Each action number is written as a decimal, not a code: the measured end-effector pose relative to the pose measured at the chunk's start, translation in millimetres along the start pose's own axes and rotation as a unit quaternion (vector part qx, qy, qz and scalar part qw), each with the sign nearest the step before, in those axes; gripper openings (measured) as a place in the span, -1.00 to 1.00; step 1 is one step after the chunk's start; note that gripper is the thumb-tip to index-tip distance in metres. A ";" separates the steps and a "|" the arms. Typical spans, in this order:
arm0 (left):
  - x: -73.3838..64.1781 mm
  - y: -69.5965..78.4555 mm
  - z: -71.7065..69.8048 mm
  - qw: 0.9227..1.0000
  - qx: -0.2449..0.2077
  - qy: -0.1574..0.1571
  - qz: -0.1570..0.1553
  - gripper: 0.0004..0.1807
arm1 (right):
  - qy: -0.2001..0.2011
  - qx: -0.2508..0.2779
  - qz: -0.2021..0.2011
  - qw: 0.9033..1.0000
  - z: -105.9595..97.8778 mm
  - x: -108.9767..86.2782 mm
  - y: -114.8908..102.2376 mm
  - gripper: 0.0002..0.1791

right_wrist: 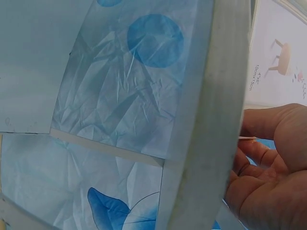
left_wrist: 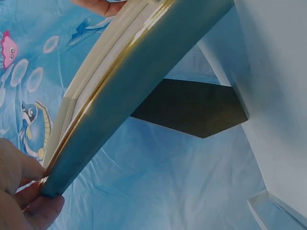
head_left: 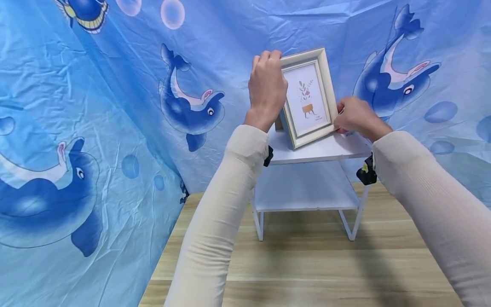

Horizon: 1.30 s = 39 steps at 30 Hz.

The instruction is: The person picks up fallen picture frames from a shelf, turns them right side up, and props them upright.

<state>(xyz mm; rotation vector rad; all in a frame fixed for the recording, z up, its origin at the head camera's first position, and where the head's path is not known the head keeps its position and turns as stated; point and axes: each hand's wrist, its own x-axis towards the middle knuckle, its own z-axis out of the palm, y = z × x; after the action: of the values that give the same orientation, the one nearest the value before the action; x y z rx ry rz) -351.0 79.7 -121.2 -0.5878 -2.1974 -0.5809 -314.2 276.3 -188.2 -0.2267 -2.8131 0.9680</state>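
A cream picture frame [head_left: 327, 89] stands tilted sideways over the small white table, its print of a plant in a brown-legged pot facing me. My left hand [head_left: 267, 85] grips its upper left corner; in the left wrist view the thumb and fingers [left_wrist: 45, 211] pinch the frame's end. Low on the right edge, my right hand [head_left: 356, 114] holds the frame with curled fingers. Behind the frame, its dark easel leg [left_wrist: 192, 110] sticks out towards the tabletop. From the right wrist, the right hand [right_wrist: 273, 167] is partly hidden by a pale edge.
The white table [head_left: 318, 158] has a lower shelf [head_left: 307, 192] and thin metal legs on a wood-look floor [head_left: 299, 273]. Blue dolphin-print cloth [head_left: 230, 42] hangs close behind it and along the left. Each wrist carries a small black camera [head_left: 367, 171].
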 end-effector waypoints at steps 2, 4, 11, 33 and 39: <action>0.4 -0.4 0.7 1.000 0.001 0.000 0.000 -0.60 | 0.002 0.000 -0.003 1.000 0.5 1.0 0.6 -0.62; 0.6 -0.9 1.5 1.000 0.000 0.000 0.001 -0.60 | 0.004 -0.001 -0.006 1.000 1.0 1.8 1.1 -0.64; 1.7 -2.6 2.7 1.000 -0.005 -0.002 0.003 -0.59 | 0.004 -0.003 -0.010 1.000 1.0 3.9 2.1 -0.64; 3.7 -5.4 -1.4 1.000 -0.009 -0.015 -0.007 -0.62 | -0.010 -0.008 -0.009 1.000 -0.3 0.0 0.3 -0.62; 3.2 -4.8 1.1 1.000 -0.015 -0.015 -0.006 -0.62 | -0.008 -0.014 -0.010 1.000 -0.4 -3.1 0.8 -0.64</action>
<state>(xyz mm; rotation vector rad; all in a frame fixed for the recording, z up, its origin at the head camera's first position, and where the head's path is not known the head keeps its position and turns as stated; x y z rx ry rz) -356.3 77.2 -120.4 -0.6022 -2.2247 -0.6168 -311.0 276.6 -188.8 -0.1942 -2.8393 0.9324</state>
